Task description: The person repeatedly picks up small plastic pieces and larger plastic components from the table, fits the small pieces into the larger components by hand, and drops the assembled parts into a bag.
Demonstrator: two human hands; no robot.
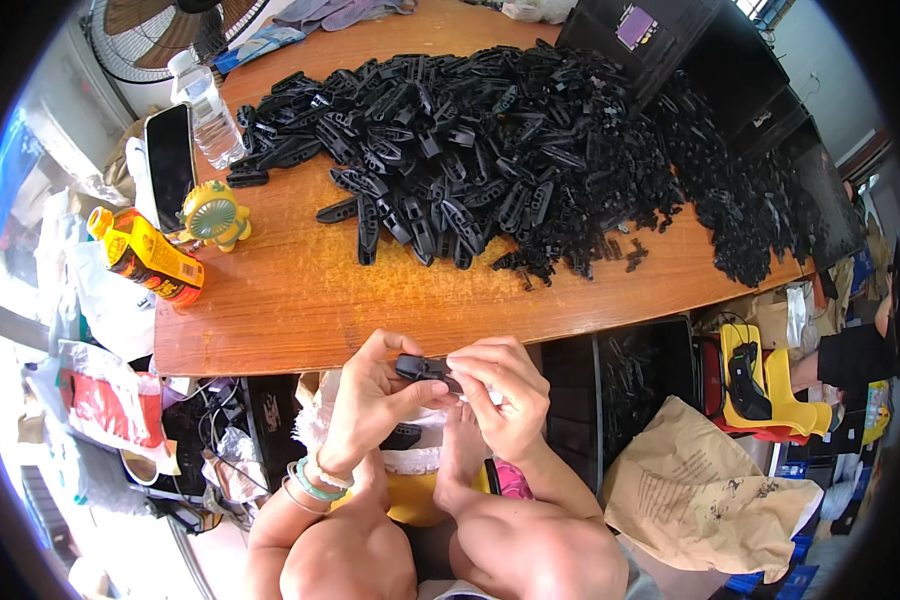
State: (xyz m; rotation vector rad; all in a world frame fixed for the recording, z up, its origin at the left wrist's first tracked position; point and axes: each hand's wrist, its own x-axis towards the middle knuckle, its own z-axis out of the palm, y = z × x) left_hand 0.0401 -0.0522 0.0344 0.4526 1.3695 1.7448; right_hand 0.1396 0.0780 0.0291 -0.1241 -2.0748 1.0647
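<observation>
Just off the front edge of the wooden table (270,335), my left hand (370,395) grips a small black plastic part (417,368) between thumb and fingers. My right hand (510,390) pinches at the right end of the same part; whether a second small piece sits under those fingertips is hidden. Beyond my hands lies a large heap of long black plastic parts (420,140). Smaller black pieces (580,225) spread from its right side, with a few loose ones near the table's front.
At the table's left stand a clear bottle (210,115), a phone (170,165), a small yellow fan (215,215) and an orange drink bottle (150,260). Black crates (710,70) lean at the back right. A brown paper bag (700,490) and a yellow chair (770,390) are lower right.
</observation>
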